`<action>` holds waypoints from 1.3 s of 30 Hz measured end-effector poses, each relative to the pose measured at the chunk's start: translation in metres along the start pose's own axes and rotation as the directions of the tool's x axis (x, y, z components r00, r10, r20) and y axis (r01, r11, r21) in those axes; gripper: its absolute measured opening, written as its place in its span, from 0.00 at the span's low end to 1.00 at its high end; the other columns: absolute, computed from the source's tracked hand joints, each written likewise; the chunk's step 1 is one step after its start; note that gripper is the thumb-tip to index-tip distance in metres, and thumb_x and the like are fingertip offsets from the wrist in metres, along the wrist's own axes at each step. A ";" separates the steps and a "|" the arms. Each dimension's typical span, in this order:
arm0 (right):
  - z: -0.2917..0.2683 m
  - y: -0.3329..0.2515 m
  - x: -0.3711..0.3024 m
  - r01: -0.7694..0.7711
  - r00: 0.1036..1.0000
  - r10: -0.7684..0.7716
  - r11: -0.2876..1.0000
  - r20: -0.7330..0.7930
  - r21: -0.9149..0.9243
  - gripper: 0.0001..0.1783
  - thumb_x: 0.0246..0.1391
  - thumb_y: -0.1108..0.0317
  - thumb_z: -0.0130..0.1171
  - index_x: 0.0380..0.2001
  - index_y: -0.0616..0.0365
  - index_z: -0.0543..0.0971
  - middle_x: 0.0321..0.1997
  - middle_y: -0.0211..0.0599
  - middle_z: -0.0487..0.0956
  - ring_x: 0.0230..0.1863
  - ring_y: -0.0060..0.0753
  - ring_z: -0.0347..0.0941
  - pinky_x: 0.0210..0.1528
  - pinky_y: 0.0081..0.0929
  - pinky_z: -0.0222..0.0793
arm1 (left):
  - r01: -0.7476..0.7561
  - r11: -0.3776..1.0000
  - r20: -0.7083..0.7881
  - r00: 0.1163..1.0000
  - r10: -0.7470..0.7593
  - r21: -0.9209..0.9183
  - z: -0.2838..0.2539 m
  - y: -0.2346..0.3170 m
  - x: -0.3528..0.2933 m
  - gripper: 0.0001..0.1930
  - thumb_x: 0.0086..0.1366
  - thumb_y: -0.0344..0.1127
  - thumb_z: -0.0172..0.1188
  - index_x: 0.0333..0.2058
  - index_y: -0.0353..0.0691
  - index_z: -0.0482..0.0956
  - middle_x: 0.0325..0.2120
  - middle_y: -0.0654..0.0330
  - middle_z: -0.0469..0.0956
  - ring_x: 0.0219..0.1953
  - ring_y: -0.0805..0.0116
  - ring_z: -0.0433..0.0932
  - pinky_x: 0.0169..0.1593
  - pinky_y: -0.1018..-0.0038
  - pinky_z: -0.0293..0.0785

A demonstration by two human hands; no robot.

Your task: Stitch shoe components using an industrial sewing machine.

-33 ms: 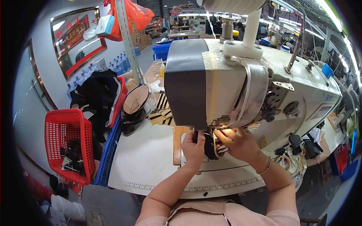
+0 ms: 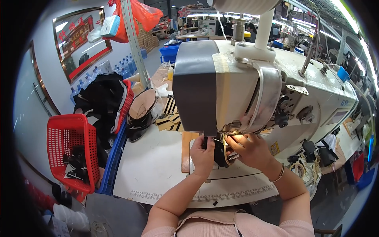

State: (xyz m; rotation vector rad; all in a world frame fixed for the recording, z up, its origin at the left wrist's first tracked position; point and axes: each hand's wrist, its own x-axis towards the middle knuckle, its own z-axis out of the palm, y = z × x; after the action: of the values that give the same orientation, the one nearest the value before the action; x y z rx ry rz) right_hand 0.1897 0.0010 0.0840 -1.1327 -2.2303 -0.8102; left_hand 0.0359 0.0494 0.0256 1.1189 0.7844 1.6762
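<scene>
A black curved piece with a tan inner edge, seemingly a shoe upper, sits under the head of a large sewing machine. My left hand pinches its left side, thumb and fingers closed on the black material. On the other side, my right hand has its fingers bent around the tan edge, close to the lit needle area. The machine head hides the needle and the upper part of the work. Both forearms come in from the lower edge.
Stacked shoe uppers and striped tan pieces lie on the table's left. Red baskets with black pieces stand beyond the edge. A ruler strip runs along the front. Tangled cords lie at right.
</scene>
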 end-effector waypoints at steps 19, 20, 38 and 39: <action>0.027 -0.018 -0.024 -0.384 0.738 0.590 0.766 -0.327 0.516 0.19 0.42 0.72 0.64 0.39 0.60 0.72 0.31 0.35 0.71 0.21 0.28 0.63 0.23 0.20 0.62 | 0.534 0.811 0.306 0.834 -0.460 -0.238 -0.032 0.011 -0.016 0.16 0.58 0.28 0.56 0.44 0.34 0.65 0.33 0.63 0.72 0.35 0.77 0.72 0.38 0.81 0.70; 0.029 -0.019 -0.025 -0.362 0.767 0.556 0.787 -0.321 0.500 0.19 0.42 0.73 0.64 0.40 0.59 0.72 0.30 0.34 0.70 0.21 0.27 0.62 0.22 0.20 0.62 | 0.574 0.797 0.348 0.798 -0.492 -0.189 -0.034 0.008 -0.022 0.20 0.56 0.26 0.57 0.47 0.34 0.62 0.34 0.62 0.71 0.39 0.76 0.71 0.43 0.79 0.69; 0.016 -0.021 -0.008 -0.388 0.692 0.658 0.686 -0.296 0.616 0.13 0.43 0.83 0.57 0.34 0.58 0.75 0.33 0.35 0.72 0.24 0.28 0.71 0.24 0.19 0.68 | -0.632 0.653 0.333 0.775 0.537 0.417 0.012 0.039 -0.006 0.08 0.47 0.27 0.64 0.28 0.42 0.78 0.25 0.62 0.70 0.31 0.64 0.68 0.36 0.70 0.61; 0.014 -0.020 -0.008 -0.404 0.695 0.656 0.694 -0.294 0.596 0.12 0.43 0.83 0.57 0.33 0.58 0.75 0.33 0.35 0.72 0.24 0.29 0.72 0.24 0.20 0.68 | -0.587 0.723 0.304 0.809 0.503 0.364 0.010 0.038 -0.006 0.07 0.47 0.25 0.63 0.27 0.40 0.77 0.25 0.61 0.70 0.30 0.65 0.68 0.35 0.71 0.63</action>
State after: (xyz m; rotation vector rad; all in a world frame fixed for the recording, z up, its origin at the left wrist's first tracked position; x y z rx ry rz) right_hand 0.1748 -0.0027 0.0631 -1.0925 -1.4076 -0.1978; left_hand 0.0328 0.0303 0.0609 1.9609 0.7788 1.8754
